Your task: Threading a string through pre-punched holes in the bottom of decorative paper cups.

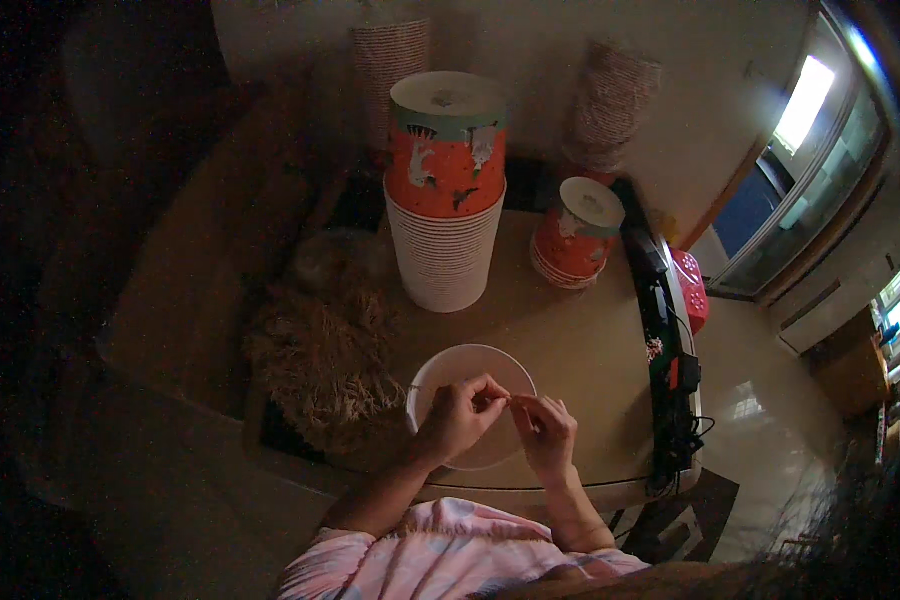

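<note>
Above a white round tub (485, 452) at the table's near edge, my left hand (457, 418) and my right hand (548, 432) meet fingertip to fingertip. Both are closed in a pinch. Whatever lies between the fingers is too small to make out; a thin strand seems to stick out to the left of my left hand. Left of the tub lies a loose heap of brown, stringy fibres (320, 365). Beyond the tub stands a tall stack of paper buckets (445, 190), white below, with an orange and green printed one upside down on top.
A shorter orange bucket stack (575, 240) stands at the right. Two more tall stacks, one a pale bucket stack (615, 105), rise by the wall. Dark cables and a power adapter (685, 372) line the table's right edge, near a red plastic basket (690, 290).
</note>
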{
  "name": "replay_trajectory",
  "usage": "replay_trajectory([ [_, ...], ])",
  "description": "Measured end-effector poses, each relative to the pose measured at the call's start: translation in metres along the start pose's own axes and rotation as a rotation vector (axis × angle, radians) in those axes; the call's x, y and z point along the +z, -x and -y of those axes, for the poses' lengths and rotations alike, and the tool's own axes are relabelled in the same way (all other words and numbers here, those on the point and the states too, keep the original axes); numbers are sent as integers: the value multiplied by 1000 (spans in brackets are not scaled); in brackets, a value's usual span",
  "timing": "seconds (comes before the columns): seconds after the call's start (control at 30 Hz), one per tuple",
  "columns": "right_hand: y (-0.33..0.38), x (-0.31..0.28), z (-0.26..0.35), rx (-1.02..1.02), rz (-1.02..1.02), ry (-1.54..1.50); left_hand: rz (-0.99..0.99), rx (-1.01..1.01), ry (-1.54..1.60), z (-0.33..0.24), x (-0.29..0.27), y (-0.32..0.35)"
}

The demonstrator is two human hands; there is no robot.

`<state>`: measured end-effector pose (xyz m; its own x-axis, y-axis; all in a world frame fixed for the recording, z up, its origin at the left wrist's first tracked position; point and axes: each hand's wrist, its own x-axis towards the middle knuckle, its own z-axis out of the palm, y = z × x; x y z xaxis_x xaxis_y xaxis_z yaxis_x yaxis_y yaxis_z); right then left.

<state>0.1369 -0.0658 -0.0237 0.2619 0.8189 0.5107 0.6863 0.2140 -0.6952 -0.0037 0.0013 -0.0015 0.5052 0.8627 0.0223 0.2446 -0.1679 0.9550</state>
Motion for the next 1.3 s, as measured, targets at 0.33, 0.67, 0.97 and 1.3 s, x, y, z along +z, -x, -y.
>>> replay_trajectory([
  [0.33,1,2,-8,-57,-14,20,-43,126,23,4,3,-2],
  [0.67,4,0,-6,-37,-33,37,-32,57,-15,0,1,0],
  [0.97,4,4,-1,40,-70,-79,-71,155,-37,2,5,0],
  [1.3,1,5,-6,-123,-103,4,-314,419,-468,-2,14,1],
])
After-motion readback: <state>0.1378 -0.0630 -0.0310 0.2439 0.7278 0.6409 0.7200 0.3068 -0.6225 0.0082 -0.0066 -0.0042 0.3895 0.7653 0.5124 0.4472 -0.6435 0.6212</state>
